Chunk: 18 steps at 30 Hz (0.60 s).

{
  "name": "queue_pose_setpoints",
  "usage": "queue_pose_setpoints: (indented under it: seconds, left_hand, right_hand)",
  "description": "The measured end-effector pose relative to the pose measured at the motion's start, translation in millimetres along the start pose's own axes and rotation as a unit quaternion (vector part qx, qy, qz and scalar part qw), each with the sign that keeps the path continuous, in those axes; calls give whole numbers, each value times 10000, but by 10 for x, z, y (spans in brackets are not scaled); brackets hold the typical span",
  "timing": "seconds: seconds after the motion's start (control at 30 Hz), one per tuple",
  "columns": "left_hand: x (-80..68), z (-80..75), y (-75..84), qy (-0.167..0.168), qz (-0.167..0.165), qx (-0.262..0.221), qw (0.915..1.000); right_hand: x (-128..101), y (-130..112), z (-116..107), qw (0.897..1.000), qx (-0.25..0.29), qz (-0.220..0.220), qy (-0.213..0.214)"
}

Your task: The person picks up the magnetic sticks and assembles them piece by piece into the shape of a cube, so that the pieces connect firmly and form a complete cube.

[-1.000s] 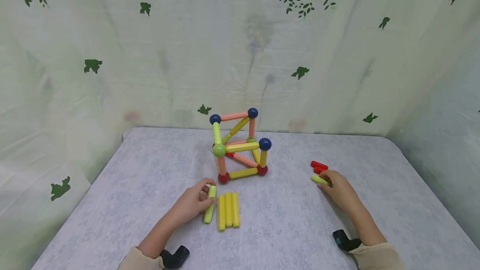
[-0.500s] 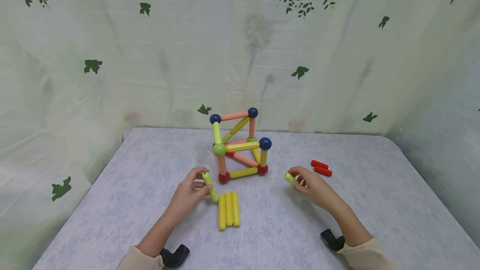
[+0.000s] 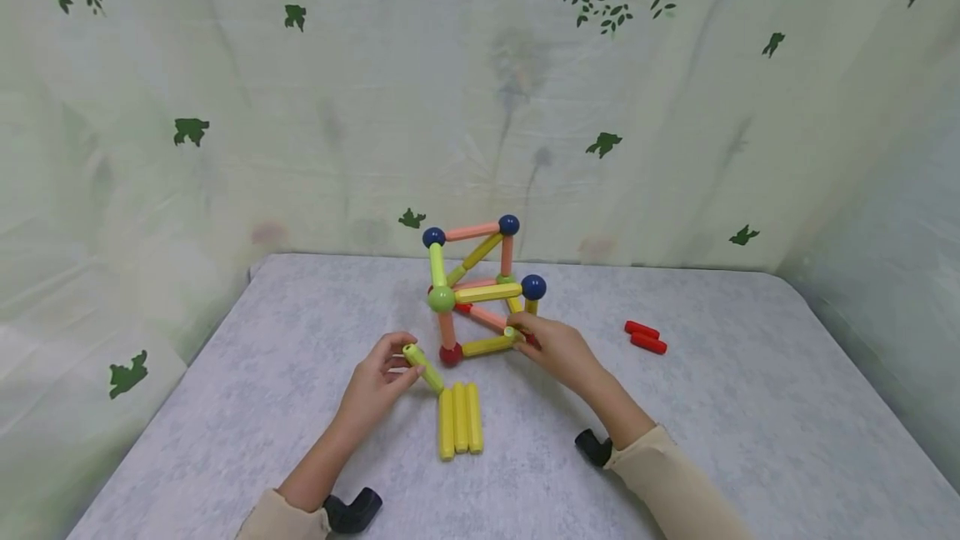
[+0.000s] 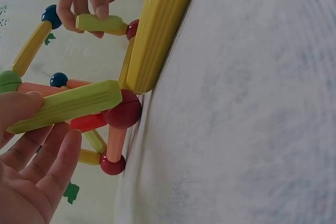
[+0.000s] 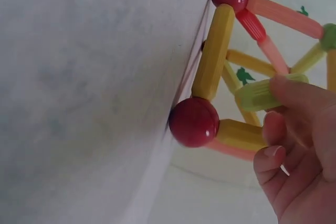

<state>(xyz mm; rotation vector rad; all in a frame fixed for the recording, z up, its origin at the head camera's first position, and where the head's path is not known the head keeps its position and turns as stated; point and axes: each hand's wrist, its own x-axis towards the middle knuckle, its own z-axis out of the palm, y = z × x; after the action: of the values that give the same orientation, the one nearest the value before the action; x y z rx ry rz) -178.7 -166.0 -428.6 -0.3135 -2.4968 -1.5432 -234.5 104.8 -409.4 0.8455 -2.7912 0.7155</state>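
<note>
Hands [image 3: 378,382] gripping green rods [image 3: 422,367]

Two red rods [image 3: 645,337] lie side by side on the grey table [image 3: 750,407], well right of the grip. Leaf-printed pale curtain [image 3: 300,107] hangs behind, beyond the table's far edge.

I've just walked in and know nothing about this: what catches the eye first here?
The bright rod-and-ball frame standing mid-table, with blue balls on top and red ones at its base. The right hand holds a green rod at its front right corner; the left hand pinches another beside three yellow rods.
</note>
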Motion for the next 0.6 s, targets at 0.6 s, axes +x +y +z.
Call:
queue_pose_setpoints:
  seconds: [0.6]
  left_hand:
    - [-34, 163, 161, 213, 1104, -78, 9936]
  right_hand:
    - [157, -67, 117, 9929, -1171, -210, -80]
